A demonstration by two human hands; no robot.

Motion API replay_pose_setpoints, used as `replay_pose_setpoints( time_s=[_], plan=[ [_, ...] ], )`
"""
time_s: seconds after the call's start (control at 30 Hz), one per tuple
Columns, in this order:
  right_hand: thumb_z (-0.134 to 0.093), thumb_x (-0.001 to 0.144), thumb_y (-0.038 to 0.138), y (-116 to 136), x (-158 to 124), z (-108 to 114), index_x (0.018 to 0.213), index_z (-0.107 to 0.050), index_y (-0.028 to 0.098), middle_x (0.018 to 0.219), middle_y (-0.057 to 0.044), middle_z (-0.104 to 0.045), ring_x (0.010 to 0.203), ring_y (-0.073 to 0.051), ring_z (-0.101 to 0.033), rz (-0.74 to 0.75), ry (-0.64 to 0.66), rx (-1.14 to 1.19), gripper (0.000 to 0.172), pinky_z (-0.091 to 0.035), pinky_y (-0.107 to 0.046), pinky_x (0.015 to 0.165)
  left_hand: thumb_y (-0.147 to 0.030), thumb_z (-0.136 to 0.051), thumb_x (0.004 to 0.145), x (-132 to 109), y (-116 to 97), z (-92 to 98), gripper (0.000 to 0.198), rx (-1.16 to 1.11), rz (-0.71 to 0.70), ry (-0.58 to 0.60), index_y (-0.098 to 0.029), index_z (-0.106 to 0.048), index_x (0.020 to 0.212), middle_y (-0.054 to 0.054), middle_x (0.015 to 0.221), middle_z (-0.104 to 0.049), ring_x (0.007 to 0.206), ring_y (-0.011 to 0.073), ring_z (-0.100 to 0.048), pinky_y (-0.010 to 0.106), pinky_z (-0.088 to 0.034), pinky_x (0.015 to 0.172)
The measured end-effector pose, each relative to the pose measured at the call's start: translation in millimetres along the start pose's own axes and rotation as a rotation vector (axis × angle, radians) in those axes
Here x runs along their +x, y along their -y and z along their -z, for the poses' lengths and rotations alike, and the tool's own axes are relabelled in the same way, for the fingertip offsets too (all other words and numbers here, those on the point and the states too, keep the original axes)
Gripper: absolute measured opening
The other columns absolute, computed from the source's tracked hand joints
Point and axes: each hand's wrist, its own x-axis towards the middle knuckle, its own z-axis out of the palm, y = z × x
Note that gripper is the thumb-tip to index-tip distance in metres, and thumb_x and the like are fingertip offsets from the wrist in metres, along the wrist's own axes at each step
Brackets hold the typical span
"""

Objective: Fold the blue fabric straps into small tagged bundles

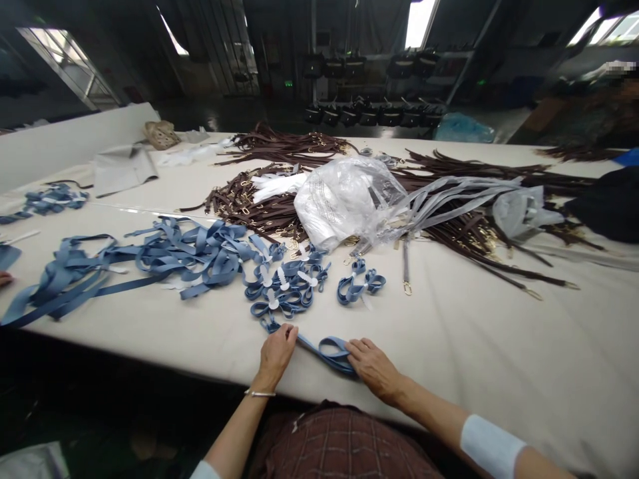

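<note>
A blue strap (327,350) lies folded into loops near the front edge of the cream table (474,346). My left hand (276,352) is closed, pinching one end of that strap. My right hand (373,366) presses down on the looped part, fingers curled over it. Just beyond sits a cluster of folded blue strap bundles tied with white tags (287,283), and one separate tied bundle (360,286) lies to their right. A loose heap of unfolded blue straps (164,256) spreads out to the left.
A crumpled clear plastic bag (344,199) rests on a big pile of dark brown straps with gold clasps (464,213). More blue straps (50,198) lie far left. A black bag (612,203) sits at the right edge. Another person's fingertip (4,278) shows at the left.
</note>
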Motion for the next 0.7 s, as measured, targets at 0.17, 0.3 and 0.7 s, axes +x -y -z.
replay_pose_setpoints(
  time_s=[0.17, 0.3, 0.7],
  plan=[
    [-0.065, 0.085, 0.049, 8, -5, 10, 0.090, -0.064, 0.017, 0.103, -0.008, -0.065, 0.101, -0.024, -0.056, -0.116, 0.111, 0.264, 0.032, -0.046, -0.040, 0.092, -0.040, -0.051, 0.094, 3, -4, -6.5, 0.027, -0.033, 0.014, -0.056, -0.022, -0.063, 0.109, 0.007, 0.100, -0.074, 0.093, 0.0224, -0.068, 0.028, -0.045, 0.073],
    [-0.077, 0.069, 0.057, 25, 0, 5, 0.089, -0.062, 0.016, 0.100, -0.010, -0.063, 0.097, -0.029, -0.056, -0.211, 0.116, 0.231, 0.049, -0.048, -0.044, 0.088, -0.033, -0.047, 0.096, 9, -22, -12.9, 0.027, 0.012, -0.121, -0.113, -0.018, -0.060, 0.114, 0.013, 0.108, -0.070, 0.099, 0.0270, -0.065, 0.034, -0.045, 0.079],
    [-0.058, 0.073, 0.006, 0, -16, -16, 0.141, -0.034, 0.012, 0.131, -0.014, -0.056, 0.118, -0.026, -0.054, -0.233, -0.143, 0.177, 0.072, -0.050, -0.038, 0.099, -0.012, -0.043, 0.096, 8, -63, -43.5, 0.039, 0.148, -0.929, 0.073, -0.018, -0.044, 0.134, 0.007, 0.099, -0.070, 0.092, 0.0199, -0.066, 0.032, -0.046, 0.080]
  ],
)
